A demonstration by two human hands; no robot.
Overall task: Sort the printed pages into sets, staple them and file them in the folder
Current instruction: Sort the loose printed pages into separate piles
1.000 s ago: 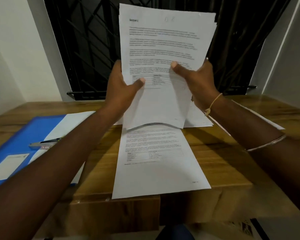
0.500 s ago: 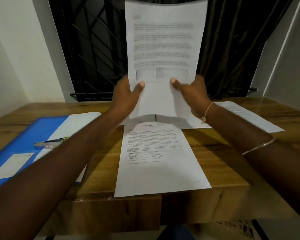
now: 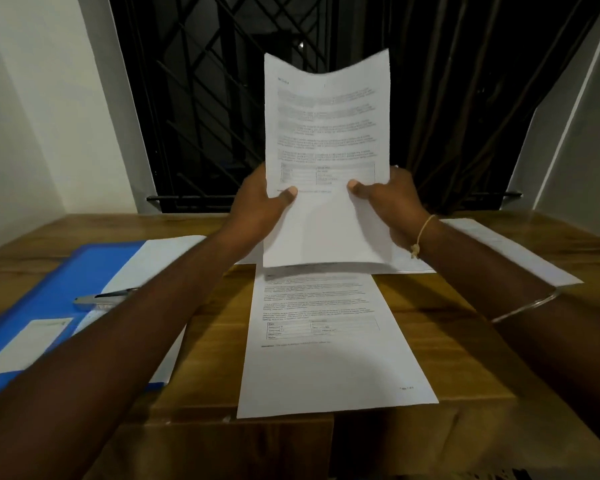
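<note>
I hold a stack of printed pages upright over the middle of the table, its bottom edge just above the wood. My left hand grips its lower left edge, thumb on the front. My right hand grips the lower right edge the same way. A single printed page lies flat on the table below the stack, reaching the front edge. A blue folder lies open at the left, with a white sheet and a silver stapler on it.
More printed sheets lie on the wooden table behind and to the right of my right wrist. A dark barred window and a curtain stand behind the table. White walls flank both sides.
The held stack has dropped lower and moved away from me, its pages squared into one neat edge. Both hands kept their grip at its lower corners.
</note>
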